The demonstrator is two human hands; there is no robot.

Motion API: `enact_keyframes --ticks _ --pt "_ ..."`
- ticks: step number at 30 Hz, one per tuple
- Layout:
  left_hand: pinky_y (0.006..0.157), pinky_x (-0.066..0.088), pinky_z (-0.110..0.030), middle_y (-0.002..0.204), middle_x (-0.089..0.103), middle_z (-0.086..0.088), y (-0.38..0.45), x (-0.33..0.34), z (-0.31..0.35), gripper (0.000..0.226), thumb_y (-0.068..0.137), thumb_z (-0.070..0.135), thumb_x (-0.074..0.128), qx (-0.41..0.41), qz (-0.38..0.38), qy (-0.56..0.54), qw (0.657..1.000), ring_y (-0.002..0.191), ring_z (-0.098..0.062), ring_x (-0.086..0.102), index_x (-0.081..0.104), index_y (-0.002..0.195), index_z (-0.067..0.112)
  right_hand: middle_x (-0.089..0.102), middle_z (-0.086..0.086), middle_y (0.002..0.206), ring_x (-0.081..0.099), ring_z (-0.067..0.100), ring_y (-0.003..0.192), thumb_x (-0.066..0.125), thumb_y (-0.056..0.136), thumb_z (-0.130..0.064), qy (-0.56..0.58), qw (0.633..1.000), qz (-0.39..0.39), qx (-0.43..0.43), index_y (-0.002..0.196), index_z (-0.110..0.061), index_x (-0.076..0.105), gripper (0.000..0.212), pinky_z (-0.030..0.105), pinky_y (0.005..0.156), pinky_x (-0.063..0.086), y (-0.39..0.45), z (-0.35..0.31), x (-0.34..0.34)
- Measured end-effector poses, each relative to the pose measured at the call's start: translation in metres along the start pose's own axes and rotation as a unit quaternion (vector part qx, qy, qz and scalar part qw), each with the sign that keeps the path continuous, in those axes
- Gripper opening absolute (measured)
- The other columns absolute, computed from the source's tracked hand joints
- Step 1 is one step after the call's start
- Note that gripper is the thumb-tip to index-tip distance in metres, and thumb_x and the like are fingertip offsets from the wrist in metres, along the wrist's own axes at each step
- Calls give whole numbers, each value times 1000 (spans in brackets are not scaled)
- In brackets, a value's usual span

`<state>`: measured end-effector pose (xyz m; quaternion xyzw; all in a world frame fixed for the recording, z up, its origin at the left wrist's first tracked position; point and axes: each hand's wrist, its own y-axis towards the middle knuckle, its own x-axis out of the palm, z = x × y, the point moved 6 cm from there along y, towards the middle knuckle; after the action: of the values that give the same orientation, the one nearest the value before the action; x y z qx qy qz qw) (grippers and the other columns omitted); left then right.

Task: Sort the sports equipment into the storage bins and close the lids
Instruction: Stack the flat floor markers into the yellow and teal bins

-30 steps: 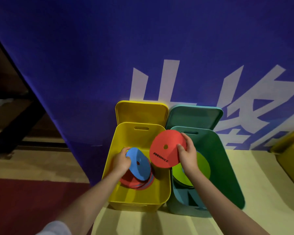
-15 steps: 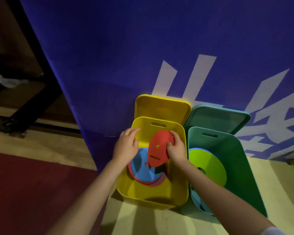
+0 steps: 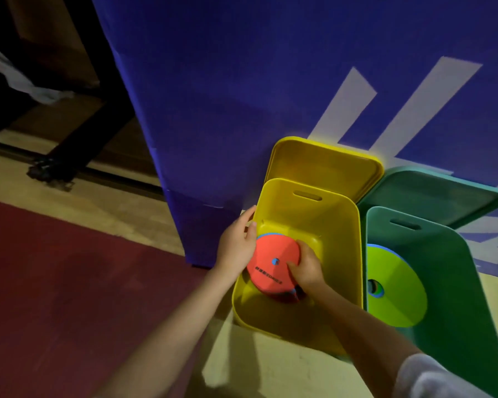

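Red flat foam disc (image 3: 273, 259) now laid flat on the disc stack in the yellow plastic bin (image 3: 339, 225) — previously tilted, right hand (image 3: 306, 268) fingers curled pressing it, left hand (image 3: 236, 244) fingers together at its edge, green plastic bin (image 3: 472, 254) beside.

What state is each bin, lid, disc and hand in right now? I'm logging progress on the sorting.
Yellow bin: open, discs stacked inside.
Yellow lid: off, propped behind its bin.
Green bin: open, holds discs.
Green lid: off, propped behind its bin.
Red disc: on top of the yellow bin's stack.
Lime disc: topmost in the green bin.
Left hand: at the stack's edge.
Right hand: gripping the red disc.
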<state>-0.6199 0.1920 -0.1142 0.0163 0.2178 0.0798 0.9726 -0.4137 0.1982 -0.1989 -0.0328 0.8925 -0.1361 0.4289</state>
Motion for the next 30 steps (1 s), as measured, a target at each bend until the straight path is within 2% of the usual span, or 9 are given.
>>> enact_keyframes --ticks 5,8,13,15,18,21,23,26,30 --pt "97 46 -34 135 56 4 0 -2 -3 38 98 23 45 -4 4 -21 1000 120 -11 54 50 135 28 45 13 127 38 31 122 64 84 -30 -147 989 16 11 142 -18 38 65 40 102 37 8 4 8" --pt "98 46 -32 134 57 6 2 -5 -5 38 97 20 46 -4 7 -33 999 120 -9 54 51 134 26 35 12 137 29 31 131 62 86 -39 -209 978 -13 26 143 -23 35 65 42 105 36 15 7 4" --pt "98 44 -29 132 58 5 1 -5 1 37 97 17 47 18 8 -21 1000 119 -10 54 52 133 22 43 22 138 46 36 125 53 93 -41 -170 982 -85 21 151 -13 12 77 39 99 39 13 -2 -14" --pt "98 44 -30 133 57 4 2 -5 3 38 97 17 46 27 -1 3 1000 120 -12 53 51 134 22 45 20 138 48 34 125 52 94 -39 -123 991 -53 -8 151 -11 15 73 38 99 40 4 -15 -37" --pt "95 44 -34 134 55 -1 5 -5 2 40 98 20 44 21 -25 63 997 119 -18 53 46 137 22 53 17 128 52 31 118 58 91 -27 -73 988 39 -129 146 -10 31 64 36 98 40 -10 -45 -94" --pt "95 44 -38 131 50 -11 14 -6 13 47 95 13 48 7 -29 90 995 115 -25 55 39 142 17 54 14 125 49 29 116 61 85 -13 -36 942 221 -251 137 -9 45 54 34 99 37 -26 -75 -175" --pt "96 45 -39 131 49 -15 29 -8 34 51 93 9 52 -2 -1 53 999 112 -27 56 39 142 13 50 15 130 42 29 123 61 85 -11 -35 913 318 -253 136 -8 46 53 35 104 33 -27 -86 -223" --pt "101 42 -38 135 46 -16 60 -10 75 49 94 16 53 4 30 23 999 117 -27 54 40 141 12 41 18 139 39 34 129 61 87 -16 -68 933 280 -215 141 -7 39 58 40 106 34 -8 -93 -243" --pt "101 42 -39 136 45 -12 95 -3 115 43 97 26 49 57 30 24 998 120 -25 51 44 139 16 47 18 126 44 34 117 59 90 -36 -155 936 235 -213 137 -10 42 56 40 99 39 10 -89 -232"
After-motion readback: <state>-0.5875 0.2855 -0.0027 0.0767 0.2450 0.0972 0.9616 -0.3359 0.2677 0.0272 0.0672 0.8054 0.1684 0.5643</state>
